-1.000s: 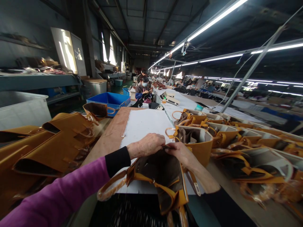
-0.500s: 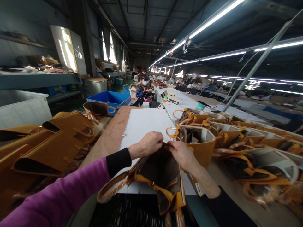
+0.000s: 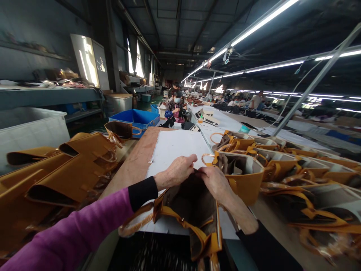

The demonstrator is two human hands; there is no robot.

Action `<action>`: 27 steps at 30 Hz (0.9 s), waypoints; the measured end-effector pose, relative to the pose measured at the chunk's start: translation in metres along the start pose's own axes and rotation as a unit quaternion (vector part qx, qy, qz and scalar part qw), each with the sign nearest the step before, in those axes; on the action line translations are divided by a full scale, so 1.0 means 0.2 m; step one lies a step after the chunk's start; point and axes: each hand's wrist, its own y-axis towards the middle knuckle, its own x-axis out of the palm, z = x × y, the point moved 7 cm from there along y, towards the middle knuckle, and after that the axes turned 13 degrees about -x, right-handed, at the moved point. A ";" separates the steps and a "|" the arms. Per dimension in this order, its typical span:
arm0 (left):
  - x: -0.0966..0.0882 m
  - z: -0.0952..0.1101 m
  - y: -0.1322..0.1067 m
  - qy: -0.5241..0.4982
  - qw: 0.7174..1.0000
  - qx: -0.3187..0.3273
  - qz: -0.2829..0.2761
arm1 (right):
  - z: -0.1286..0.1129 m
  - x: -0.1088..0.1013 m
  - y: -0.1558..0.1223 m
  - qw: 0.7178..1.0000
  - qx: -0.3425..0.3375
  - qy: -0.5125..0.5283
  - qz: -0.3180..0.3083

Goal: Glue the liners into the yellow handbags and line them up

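A mustard-yellow handbag [image 3: 210, 241] with a dark brown lining lies in front of me at the near table edge, its mouth towards me. Its plastic-wrapped handle [image 3: 137, 222] sticks out to the left. At the far rim of the bag, my left hand [image 3: 179, 171] pinches the dark lining edge, with the thumb raised. Close beside it, my right hand [image 3: 216, 184] grips the same edge with bent fingers. The two hands almost touch. Below them, the bag's inside is in shadow, and the fingertips are partly hidden.
White sheet [image 3: 180, 145] covers part of the brown table [image 3: 135, 158]. Several yellow bags stand at right, the nearest being an upright bag [image 3: 242, 177]; more bags [image 3: 64, 169] lie at left. Beyond are a blue bin [image 3: 135, 118], a white bin [image 3: 34, 128] and a seated co-worker [image 3: 176, 107].
The view has shifted slightly, so the surroundings sit further right. My left thumb has lifted from the lining edge; both hands stay at the bag's far rim.
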 end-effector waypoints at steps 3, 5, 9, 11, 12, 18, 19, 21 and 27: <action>-0.02 -0.04 -0.01 0.035 0.998 -0.049 -0.021 | -0.01 0.00 0.00 1.000 -0.004 -0.004 0.005; -0.03 -0.05 -0.02 0.040 0.997 -0.059 -0.038 | -0.02 0.00 0.00 1.000 -0.006 -0.006 0.008; -0.03 -0.05 -0.01 0.003 0.997 -0.061 -0.053 | -0.01 0.01 0.01 1.000 -0.005 -0.008 0.011; -0.02 -0.06 0.00 -0.012 0.996 -0.072 -0.058 | 0.00 0.01 0.01 1.000 -0.002 -0.009 0.011; -0.02 -0.06 0.00 -0.018 0.995 -0.078 -0.059 | 0.01 0.01 0.02 1.000 0.000 -0.010 0.010; -0.01 -0.07 0.02 -0.050 0.992 -0.100 -0.059 | 0.03 0.03 0.05 1.000 -0.025 0.018 -0.005; 0.00 -0.08 0.02 -0.052 0.991 -0.105 -0.060 | 0.03 0.03 0.05 0.999 -0.029 0.024 -0.005; 0.00 -0.08 0.02 -0.054 0.990 -0.113 -0.058 | 0.03 0.04 0.06 0.999 -0.033 0.031 -0.002; -0.01 -0.06 0.01 -0.056 0.990 -0.117 -0.050 | 0.03 0.03 0.05 0.997 -0.058 0.041 -0.003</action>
